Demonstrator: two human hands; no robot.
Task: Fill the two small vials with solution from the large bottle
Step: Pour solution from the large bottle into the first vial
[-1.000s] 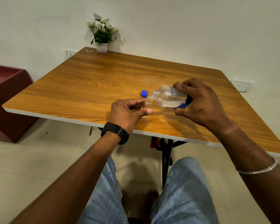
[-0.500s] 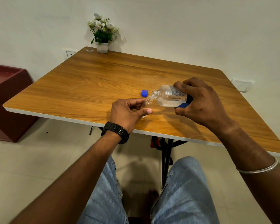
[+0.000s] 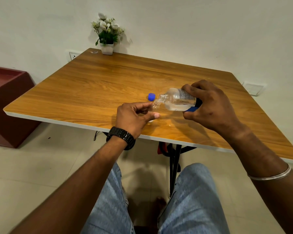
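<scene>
My right hand (image 3: 211,107) grips the large clear bottle (image 3: 175,100) by its base, tipped nearly sideways with its open neck pointing left and down. Clear liquid lies along the bottle's lower side. My left hand (image 3: 134,117) pinches a small clear vial (image 3: 155,104) between thumb and fingers, its mouth right under the bottle's neck. A small white object (image 3: 150,121) peeks out on the table below my left thumb; I cannot tell whether it is the second vial. The bottle's blue cap (image 3: 151,96) stands on the table just behind my left hand.
The wooden table (image 3: 100,92) has a white front edge close to my hands. A white pot of flowers (image 3: 107,39) sits at its far left corner. A dark red cabinet (image 3: 5,98) stands on the floor to the left. My knees are under the table.
Both hands hold nearly the same pose. The bottle's neck stays at the vial's mouth, with only a slight shift.
</scene>
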